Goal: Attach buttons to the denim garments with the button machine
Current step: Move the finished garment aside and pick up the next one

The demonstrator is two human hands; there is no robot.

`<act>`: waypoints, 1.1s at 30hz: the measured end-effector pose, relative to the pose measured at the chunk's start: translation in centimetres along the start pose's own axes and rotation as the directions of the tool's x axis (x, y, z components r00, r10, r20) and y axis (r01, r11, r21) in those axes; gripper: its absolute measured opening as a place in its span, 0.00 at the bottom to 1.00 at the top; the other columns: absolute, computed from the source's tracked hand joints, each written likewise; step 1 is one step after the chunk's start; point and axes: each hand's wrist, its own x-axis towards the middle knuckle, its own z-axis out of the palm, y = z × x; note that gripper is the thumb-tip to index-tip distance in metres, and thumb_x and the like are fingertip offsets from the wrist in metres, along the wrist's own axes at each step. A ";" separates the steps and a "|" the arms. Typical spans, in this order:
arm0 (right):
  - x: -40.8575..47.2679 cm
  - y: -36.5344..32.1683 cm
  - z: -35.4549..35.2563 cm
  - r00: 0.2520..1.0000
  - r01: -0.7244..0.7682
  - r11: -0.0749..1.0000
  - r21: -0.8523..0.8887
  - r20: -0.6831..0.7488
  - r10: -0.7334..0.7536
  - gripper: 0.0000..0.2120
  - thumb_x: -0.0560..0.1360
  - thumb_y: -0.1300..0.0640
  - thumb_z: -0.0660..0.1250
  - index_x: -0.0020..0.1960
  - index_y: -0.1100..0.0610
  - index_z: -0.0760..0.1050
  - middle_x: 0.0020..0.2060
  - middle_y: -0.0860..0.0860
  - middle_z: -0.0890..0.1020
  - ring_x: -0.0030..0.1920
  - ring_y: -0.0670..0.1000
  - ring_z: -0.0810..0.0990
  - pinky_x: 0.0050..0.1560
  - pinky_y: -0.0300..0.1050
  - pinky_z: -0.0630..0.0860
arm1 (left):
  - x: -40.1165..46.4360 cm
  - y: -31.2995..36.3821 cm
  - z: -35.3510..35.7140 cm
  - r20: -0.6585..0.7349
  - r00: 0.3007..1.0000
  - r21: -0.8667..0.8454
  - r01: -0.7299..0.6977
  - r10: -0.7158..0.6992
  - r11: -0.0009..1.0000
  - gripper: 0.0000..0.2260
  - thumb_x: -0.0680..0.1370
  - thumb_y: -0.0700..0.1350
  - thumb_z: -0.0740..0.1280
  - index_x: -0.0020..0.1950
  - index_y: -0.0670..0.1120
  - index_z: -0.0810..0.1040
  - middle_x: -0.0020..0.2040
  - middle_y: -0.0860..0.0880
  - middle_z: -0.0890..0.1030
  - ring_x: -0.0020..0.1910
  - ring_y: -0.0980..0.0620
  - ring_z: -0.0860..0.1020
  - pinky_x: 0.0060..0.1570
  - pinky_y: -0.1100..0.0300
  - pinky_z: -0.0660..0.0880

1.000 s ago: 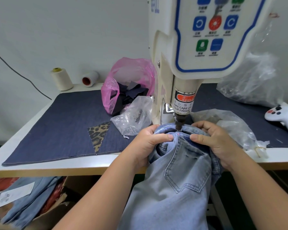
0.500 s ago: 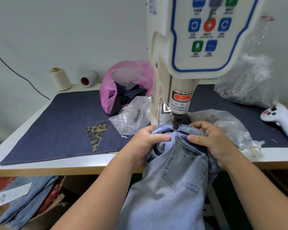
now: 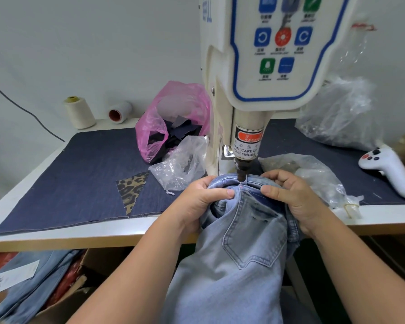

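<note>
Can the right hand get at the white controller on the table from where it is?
Probably yes: the right hand must let go of the jeans first; only a crumpled clear bag lies between it and the controller.

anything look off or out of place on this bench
A white game controller lies at the table's right edge, odd beside a button machine. The jeans show a frayed patch on the pocket.

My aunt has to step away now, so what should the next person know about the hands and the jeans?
Left hand grips the jeans at the waistband, left of the machine's punch.
Right hand pinches the waistband on the right.
The punch tip sits at the waistband, between the thumbs.
Whether a button is on yet cannot be seen.
Left: press it, then more denim waits below the table.
</note>
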 end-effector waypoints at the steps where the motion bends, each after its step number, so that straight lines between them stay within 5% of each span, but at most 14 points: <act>1: 0.0 0.0 -0.1 1.000 -0.009 1.000 0.023 0.006 0.009 0.13 0.63 0.57 0.78 0.48 0.54 0.83 0.45 0.59 0.85 0.43 0.54 0.84 0.41 0.46 0.81 | 0.0 0.0 0.0 -0.003 1.000 0.004 -0.002 0.002 1.000 0.23 0.69 0.36 0.73 0.64 0.37 0.77 0.58 0.35 0.82 0.52 0.40 0.82 0.55 0.48 0.80; 33: 0.4 0.5 -0.6 0.999 -0.021 0.999 0.048 0.027 0.020 0.16 0.64 0.52 0.78 0.50 0.55 0.83 0.45 0.59 0.85 0.43 0.54 0.85 0.42 0.46 0.81 | 0.1 -0.2 -0.3 0.003 1.000 0.005 0.012 -0.012 1.000 0.21 0.68 0.36 0.72 0.61 0.40 0.79 0.54 0.37 0.83 0.49 0.41 0.83 0.51 0.50 0.80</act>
